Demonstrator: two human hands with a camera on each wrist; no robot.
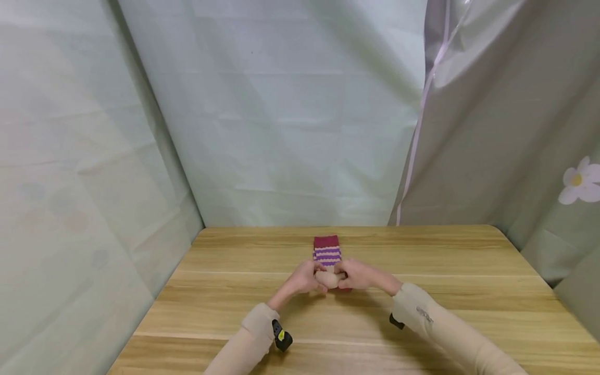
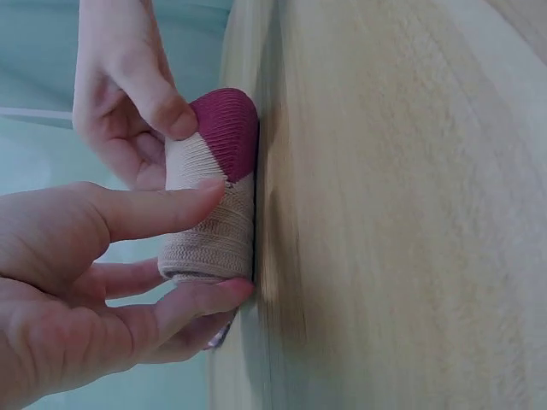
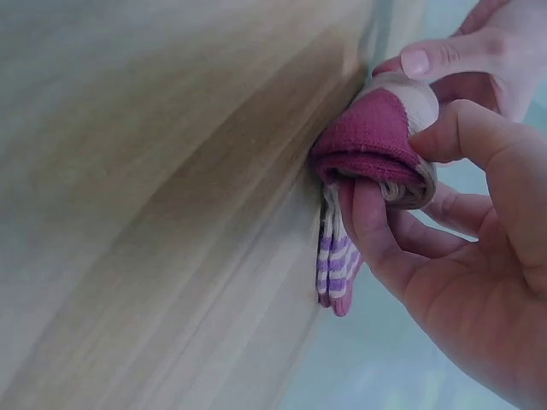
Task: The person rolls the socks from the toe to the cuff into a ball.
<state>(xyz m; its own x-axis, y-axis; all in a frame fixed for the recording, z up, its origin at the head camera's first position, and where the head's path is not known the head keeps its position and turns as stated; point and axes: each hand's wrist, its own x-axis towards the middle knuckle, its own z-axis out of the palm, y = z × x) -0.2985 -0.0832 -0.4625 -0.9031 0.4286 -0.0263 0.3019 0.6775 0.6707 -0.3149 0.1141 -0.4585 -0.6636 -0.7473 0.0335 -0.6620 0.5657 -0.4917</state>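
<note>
The two sleeved forearms are reaching in from the near edge of the counter [image 1: 225,317], each wearing a small black wrist device. Between them, a striped sock [image 1: 327,254] is lying flat near the middle of the counter, with its near end wound into a tight beige and maroon roll [image 2: 214,196].

The left hand [image 1: 304,278] is closing its grip on the roll's left end, thumb lying over the top and fingers tucking underneath against the wood. The right hand [image 1: 358,275] is doing the same at the other end, its thumb and fingers curling round the maroon part.

As a judgement, the rolling is partly done: the near portion is wound, while the purple-striped stretch and the maroon cuff are lying unrolled beyond the hands.

Pale green sheeting [image 1: 290,104] is hanging behind and beside the counter.
</note>
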